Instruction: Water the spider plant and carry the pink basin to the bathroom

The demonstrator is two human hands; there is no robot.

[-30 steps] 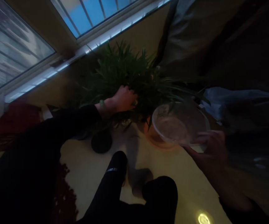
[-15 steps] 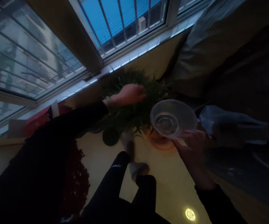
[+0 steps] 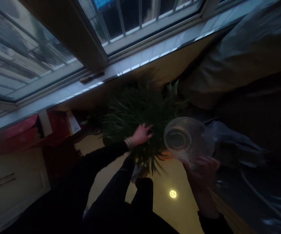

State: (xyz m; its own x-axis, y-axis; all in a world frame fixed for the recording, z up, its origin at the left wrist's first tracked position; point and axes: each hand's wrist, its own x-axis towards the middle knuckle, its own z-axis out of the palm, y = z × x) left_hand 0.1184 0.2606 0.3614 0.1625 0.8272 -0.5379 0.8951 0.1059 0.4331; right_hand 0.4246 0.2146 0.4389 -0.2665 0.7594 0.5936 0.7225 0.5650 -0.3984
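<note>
My left hand (image 3: 142,134) reaches over a leafy potted plant (image 3: 128,110), fingers apart among or just above its long green leaves. Nothing shows in that hand, though dimness hides whether it touches a leaf. In my right hand (image 3: 203,172) is a clear plastic bowl (image 3: 201,136), gripped by its rim and tilted so that its round base faces me. The bowl is beside the plant's right side, and no contents can be made out in it. Part of an orange pot (image 3: 167,154) shows beneath the leaves.
A barred window with a white sill (image 3: 140,58) runs along the back; a small brown object (image 3: 91,77) lies on it. Red boxes (image 3: 20,133) stand at left. A plastic bag (image 3: 233,133) and a large draped cover (image 3: 247,55) are at right. My legs stand on the pale floor (image 3: 164,208).
My left hand has come down and nearer to me over the plant, its fingers now spread. The bowl stays in my right hand, a little lower and further right. The view has shifted.
</note>
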